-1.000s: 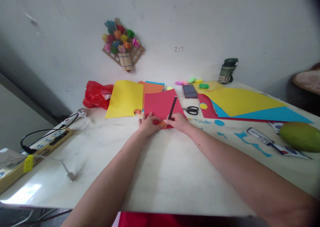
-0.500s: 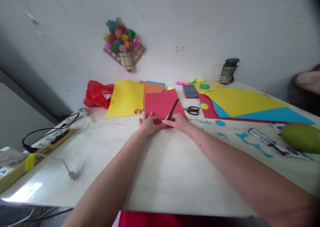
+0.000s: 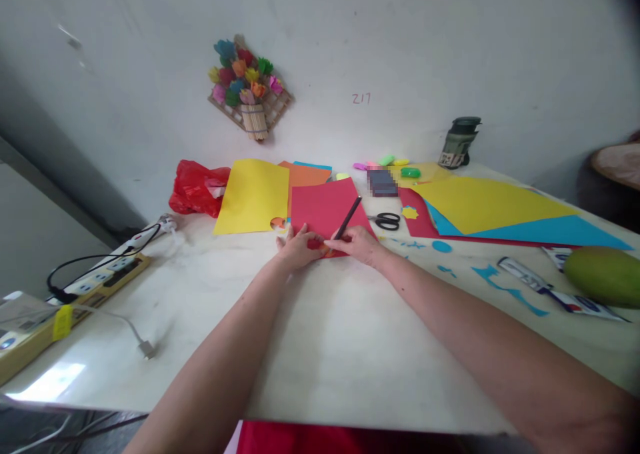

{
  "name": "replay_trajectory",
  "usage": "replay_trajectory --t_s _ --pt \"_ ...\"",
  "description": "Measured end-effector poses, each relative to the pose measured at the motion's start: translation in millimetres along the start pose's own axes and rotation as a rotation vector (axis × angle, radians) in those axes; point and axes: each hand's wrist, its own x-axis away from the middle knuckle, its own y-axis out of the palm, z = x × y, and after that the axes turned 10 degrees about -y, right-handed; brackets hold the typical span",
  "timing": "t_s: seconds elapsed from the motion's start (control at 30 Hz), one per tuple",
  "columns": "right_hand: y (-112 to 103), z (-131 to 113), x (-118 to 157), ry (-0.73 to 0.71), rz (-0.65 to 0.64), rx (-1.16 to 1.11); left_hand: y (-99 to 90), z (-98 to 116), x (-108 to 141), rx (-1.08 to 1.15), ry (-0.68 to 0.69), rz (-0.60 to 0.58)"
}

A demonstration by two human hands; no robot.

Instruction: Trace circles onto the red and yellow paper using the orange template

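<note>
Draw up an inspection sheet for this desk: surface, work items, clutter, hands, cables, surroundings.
Surface: pale table, glare at near left corner.
Work items: red sheet; dark pen or pencil.
Clutter: scissors, blue scraps, green fruit rightward; red plastic bag leftward.
Hands: left hand rests on the red sheet; right hand grips the pen or pencil.
Cables: black plug in power strip; white cable beside it.
Surroundings: wall with flower decoration.

The central paper sheet (image 3: 323, 206) is plain red; the pen (image 3: 349, 218) dark; the scissors (image 3: 387, 221) black-handled; the table (image 3: 390, 347) whitish with faint grey mottling; the plastic bag (image 3: 193, 187) bright red; the bottle (image 3: 456, 142) dark green; the artificial flowers (image 3: 239, 68) blue, red, orange, yellow, green and pink.
</note>
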Motion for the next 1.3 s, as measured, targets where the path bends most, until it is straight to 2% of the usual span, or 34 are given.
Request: replay_trajectory --t_s 0.17,0.2,0.23,0.3,0.37,0.43,0.6,0.77,0.93,1.03,1.1,1.2,1.3 --pt "-29.5 -1.6 -9.6 0.047 0.212 -0.001 0.2 0.1 0.9 0.001 0.006 0.0" --pt "-36.3 -0.8 -11.1 0.058 0.213 0.04 -0.1 0.3 1.3 0.002 0.003 -0.002" --pt "-41.9 0.0 -12.1 0.076 0.181 0.1 -0.5 0.6 1.8 0.002 0.0 -0.001" --pt "-47.3 -0.3 -12.4 0.143 0.001 0.299 -1.8 1.5 3.4 -0.005 -0.004 -0.001" --pt "-44.3 -4.0 -11.1 0.156 -0.183 0.513 -3.4 2.7 5.6 -0.012 -0.011 -0.001" --pt "-35.8 -10.7 -9.5 0.169 -0.302 0.679 -5.0 3.8 7.6 -0.016 -0.015 -0.002" --pt "-20.6 -27.1 -8.4 0.178 -0.457 0.852 -4.8 3.8 7.1 -0.028 -0.006 0.002" --pt "-19.5 -29.2 -8.1 0.157 -0.476 0.871 -0.6 1.0 2.4 -0.009 -0.01 0.015" --pt "-17.3 -24.8 -7.7 0.121 -0.409 0.819 0.2 -0.5 2.1 0.001 -0.004 0.009" --pt "-19.8 -20.0 -8.8 0.155 -0.334 0.722 -1.3 0.3 3.8 -0.004 -0.004 0.013" --pt "-22.8 -15.5 -9.4 0.201 -0.238 0.584 -2.6 1.3 5.2 -0.015 -0.001 0.012" --pt "-25.0 -9.5 -8.9 0.191 -0.048 0.224 -3.7 2.4 6.3 -0.022 0.009 0.002" --pt "-21.1 -7.6 -6.3 0.129 0.018 -0.105 -2.5 2.3 5.6 -0.015 -0.001 0.008"
